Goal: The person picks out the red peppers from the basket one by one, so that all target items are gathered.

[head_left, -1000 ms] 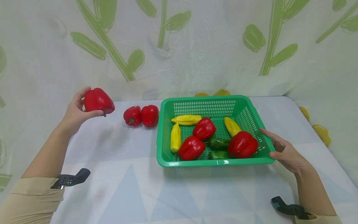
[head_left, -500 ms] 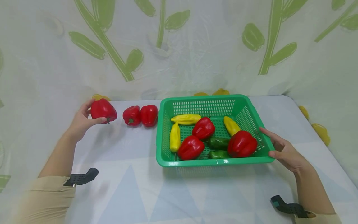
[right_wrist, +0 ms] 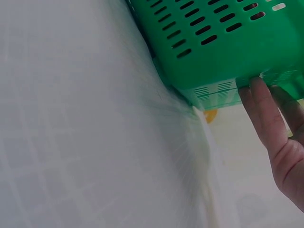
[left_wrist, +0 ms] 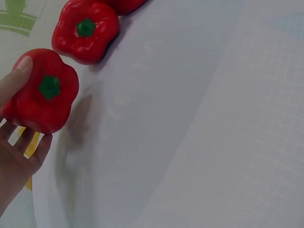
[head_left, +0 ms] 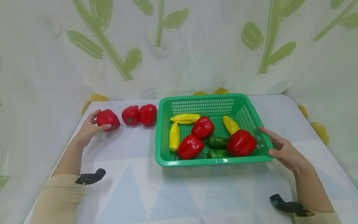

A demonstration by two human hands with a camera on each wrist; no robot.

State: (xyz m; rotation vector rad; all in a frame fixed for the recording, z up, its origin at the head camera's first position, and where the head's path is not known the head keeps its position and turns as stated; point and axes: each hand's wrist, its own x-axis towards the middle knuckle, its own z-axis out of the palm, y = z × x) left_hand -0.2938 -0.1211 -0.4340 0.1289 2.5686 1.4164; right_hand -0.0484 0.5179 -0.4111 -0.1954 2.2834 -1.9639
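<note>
- We're at the far left of the table (head_left: 120,193), and the left hand (head_left: 90,128) has a red bell pepper (head_left: 109,119) in its grip, thumb on the near side, fingers bent around behind.
- Is it on the tabletop? We can't tell; a shadow lies beside it, so a small gap is possible.
- Just to its right sit two more, the left pepper (head_left: 130,115) and the right pepper (head_left: 148,115), side by side.
- Over on the right, the right hand (head_left: 286,154) holds the green basket (head_left: 179,163) by its right rim, thumb on top, fingers against the outer wall and only partly closed.
- Our worry: that rounded, glossy skin could slip if the fingers loosen unevenly, and a roll leftward would meet the table's edge.
- Nudged right, we think, it could knock the left pepper into its neighbour.
- And a tug on the rim could slide the basket and shift the peppers inside (head_left: 190,147).
</note>
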